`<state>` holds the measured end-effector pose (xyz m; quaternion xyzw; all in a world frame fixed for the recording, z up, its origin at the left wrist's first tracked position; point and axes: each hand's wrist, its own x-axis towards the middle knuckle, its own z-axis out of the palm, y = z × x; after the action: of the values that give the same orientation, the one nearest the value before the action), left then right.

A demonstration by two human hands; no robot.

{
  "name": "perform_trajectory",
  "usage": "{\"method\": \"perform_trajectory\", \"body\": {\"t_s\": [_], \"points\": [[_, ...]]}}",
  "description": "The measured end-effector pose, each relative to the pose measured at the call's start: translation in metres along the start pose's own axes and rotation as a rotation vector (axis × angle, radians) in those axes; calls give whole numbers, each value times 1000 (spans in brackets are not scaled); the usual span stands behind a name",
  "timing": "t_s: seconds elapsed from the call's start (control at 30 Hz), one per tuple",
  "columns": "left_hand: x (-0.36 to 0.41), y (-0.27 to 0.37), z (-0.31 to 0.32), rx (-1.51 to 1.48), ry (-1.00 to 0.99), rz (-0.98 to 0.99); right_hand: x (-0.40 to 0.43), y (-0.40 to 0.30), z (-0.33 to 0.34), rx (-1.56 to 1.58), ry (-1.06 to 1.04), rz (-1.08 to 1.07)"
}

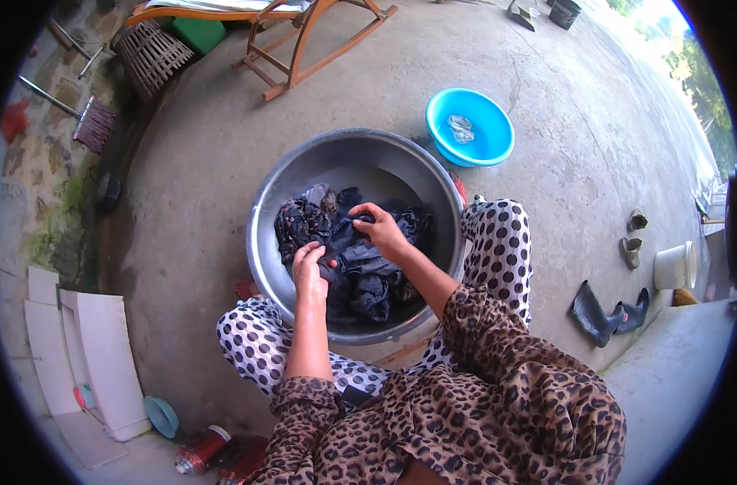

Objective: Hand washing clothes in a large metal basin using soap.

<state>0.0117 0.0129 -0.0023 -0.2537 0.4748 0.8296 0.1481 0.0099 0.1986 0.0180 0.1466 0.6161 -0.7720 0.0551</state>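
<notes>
A wide metal basin (pixel 356 140) sits on the floor between my knees, with several wet, dark clothes (pixel 368 260) in water. My left hand (pixel 309 270), wet with some suds on the wrist, is over the basin's left half, with dark cloth between thumb and fingers. To its right, my right hand (pixel 381 231) pinches a fold of dark cloth (pixel 343 233), which spans the gap between both hands. A bunched floral-print garment (pixel 301 223) lies against the left side, just beyond my left hand. Parts of the clothes are under the dark water.
Beyond the basin at right stands a blue plastic basin (pixel 489 136) holding a crumpled clear plastic piece (pixel 461 129). A wooden rocking chair (pixel 295 60) is farther off. Rubber boots (pixel 596 315) and a white bucket (pixel 676 267) are at right; red thermos flasks (pixel 203 450) lie lower left.
</notes>
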Motion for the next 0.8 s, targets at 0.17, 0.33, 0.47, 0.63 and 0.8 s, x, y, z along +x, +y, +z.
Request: {"method": "perform_trajectory", "body": {"t_s": [0.17, 0.33, 0.47, 0.63, 0.8], "points": [[10, -12, -27, -439, -121, -269, -62, -27, 71, -774, -231, -658], [47, -88, -67, -400, -545, -24, -67, 14, 88, -852, -66, -832], [-32, -44, 36, -186, 122, -274, -38, 24, 39, -982, 148, -364], [30, -87, -70, -521, -814, -308, -65, 42, 79, -926, 41, -592], [-9, -73, -15, -372, -262, -268, -60, 27, 71, -794, 157, -565]]}}
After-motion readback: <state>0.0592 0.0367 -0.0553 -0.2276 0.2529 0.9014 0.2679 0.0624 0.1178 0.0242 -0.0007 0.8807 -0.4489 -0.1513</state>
